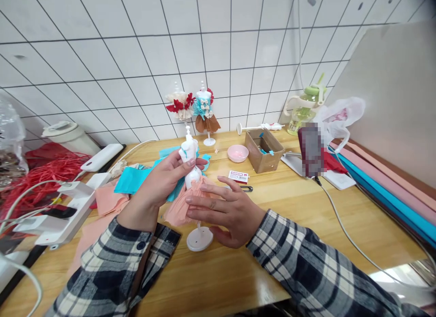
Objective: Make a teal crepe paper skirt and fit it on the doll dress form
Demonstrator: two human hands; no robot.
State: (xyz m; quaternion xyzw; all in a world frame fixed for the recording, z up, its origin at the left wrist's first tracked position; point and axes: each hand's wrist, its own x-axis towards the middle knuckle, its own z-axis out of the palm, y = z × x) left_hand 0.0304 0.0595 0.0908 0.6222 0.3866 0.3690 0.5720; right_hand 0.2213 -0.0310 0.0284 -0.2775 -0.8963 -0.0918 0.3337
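A small white dress form (192,176) stands on a round white base (199,239) in front of me. Around its waist hangs a gathered peach paper skirt (179,207). My left hand (166,176) is wrapped round the form's upper body, thumb across its front. My right hand (228,210) lies against the skirt's right side with its fingers stretched out and slightly apart. Blue crepe paper (133,180) lies behind my left wrist, and folded peach paper (111,198) is beside it.
Two dressed mini forms (208,121) stand by the tiled wall. A pink bowl (237,153), a cardboard box (264,151) and a small blade box (238,176) sit behind my right hand. A power strip (66,212) and red shreds (44,171) lie left; a cable (344,228) crosses the right.
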